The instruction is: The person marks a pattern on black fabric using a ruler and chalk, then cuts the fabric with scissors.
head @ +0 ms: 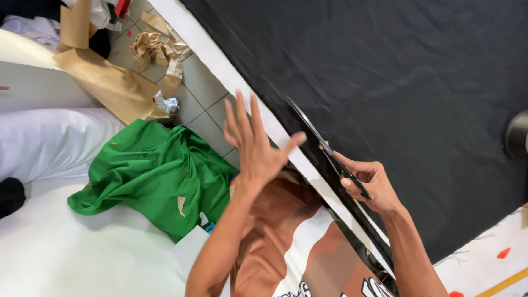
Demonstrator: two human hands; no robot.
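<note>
My right hand (pixel 369 186) grips the black handles of a long pair of scissors (pixel 318 140). The blades point up and to the left along the edge of a large black cloth (pixel 396 77) spread over a white table. My left hand (pixel 254 142) is raised with its fingers spread apart. It holds nothing and hovers just left of the scissor blades, beside the table's white edge (pixel 220 58).
A crumpled green cloth (pixel 159 173) lies on the tiled floor to the left. Brown paper sheets (pixel 104 80) and crumpled paper scraps (pixel 153 47) lie further back. White fabric (pixel 49 143) is at the far left. A dark round object (pixel 518 135) sits at the right edge.
</note>
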